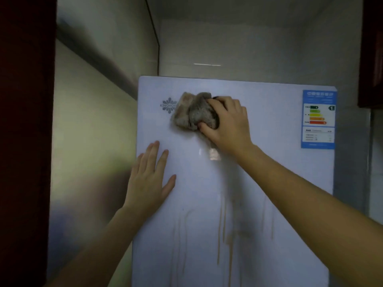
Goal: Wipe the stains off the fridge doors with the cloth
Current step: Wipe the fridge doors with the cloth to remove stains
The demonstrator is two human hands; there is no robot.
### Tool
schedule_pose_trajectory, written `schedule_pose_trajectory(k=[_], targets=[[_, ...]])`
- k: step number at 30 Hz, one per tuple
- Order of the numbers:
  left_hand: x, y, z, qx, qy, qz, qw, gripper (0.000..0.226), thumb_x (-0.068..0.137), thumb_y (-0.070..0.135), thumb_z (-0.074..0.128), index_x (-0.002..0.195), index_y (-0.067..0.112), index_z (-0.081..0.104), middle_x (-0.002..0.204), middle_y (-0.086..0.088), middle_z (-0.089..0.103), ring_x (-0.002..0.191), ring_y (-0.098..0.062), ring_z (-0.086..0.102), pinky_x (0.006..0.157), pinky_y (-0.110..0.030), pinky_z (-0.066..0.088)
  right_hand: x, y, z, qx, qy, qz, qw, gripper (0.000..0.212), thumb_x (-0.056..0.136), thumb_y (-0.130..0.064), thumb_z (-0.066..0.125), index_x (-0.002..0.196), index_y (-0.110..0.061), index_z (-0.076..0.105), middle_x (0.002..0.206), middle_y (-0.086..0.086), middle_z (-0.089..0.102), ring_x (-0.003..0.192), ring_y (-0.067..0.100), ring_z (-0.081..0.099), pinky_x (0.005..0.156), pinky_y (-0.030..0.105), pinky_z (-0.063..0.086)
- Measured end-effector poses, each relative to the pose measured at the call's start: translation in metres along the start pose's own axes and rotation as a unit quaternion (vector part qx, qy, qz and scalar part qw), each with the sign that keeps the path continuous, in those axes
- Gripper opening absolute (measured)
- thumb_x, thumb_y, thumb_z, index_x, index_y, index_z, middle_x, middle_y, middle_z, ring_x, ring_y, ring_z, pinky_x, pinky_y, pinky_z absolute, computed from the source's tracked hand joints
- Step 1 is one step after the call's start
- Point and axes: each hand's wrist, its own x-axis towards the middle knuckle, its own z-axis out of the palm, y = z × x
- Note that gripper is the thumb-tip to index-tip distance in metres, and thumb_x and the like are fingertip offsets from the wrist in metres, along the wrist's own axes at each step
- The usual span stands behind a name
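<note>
upper centre of frame: right hand (228, 123) clenched on bunched cloth (192, 111), pressing it to fridge door (269, 162) beside logo (169, 105). left hand (148, 179) flat, fingers spread, on door's left edge. brown drip stains (221, 230) lower centre.

- Both forearms are bare right up to the frame edge, with no sleeve showing.
- The left hand (148, 179) wears no glove, ring or watch.
- The right hand (228, 123) is likewise ungloved, its wrist plain.

Single head-worn view, close, facing the fridge door (238, 183) squarely.
</note>
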Motion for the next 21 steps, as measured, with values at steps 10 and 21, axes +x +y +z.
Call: schedule_pose_trajectory(k=[10,21], targets=[[-0.004,-0.011,0.005,0.017,-0.009,0.026,0.999,0.070,0.097,0.051,0.040,0.154,0.010,0.034,0.157,-0.020,0.035,0.145,-0.036,0.035,0.121,-0.043,0.020,0.004,-0.048,0.039,0.005,-0.036,-0.132,0.991,0.065,0.080,-0.052,0.069,0.134,-0.017,0.061,0.131,0.009,0.059,0.116,0.030,0.054,0.092,0.042,0.043],[-0.005,-0.011,0.005,0.015,-0.019,0.022,0.999,0.072,0.096,0.051,0.041,0.157,0.013,0.028,0.165,-0.016,0.022,0.153,-0.030,0.019,0.123,-0.041,0.015,0.018,-0.039,0.033,0.026,-0.003,-0.065,0.998,0.061,0.077,-0.049,0.070,0.131,-0.021,0.063,0.130,0.006,0.060,0.117,0.030,0.053,0.094,0.044,0.043]])
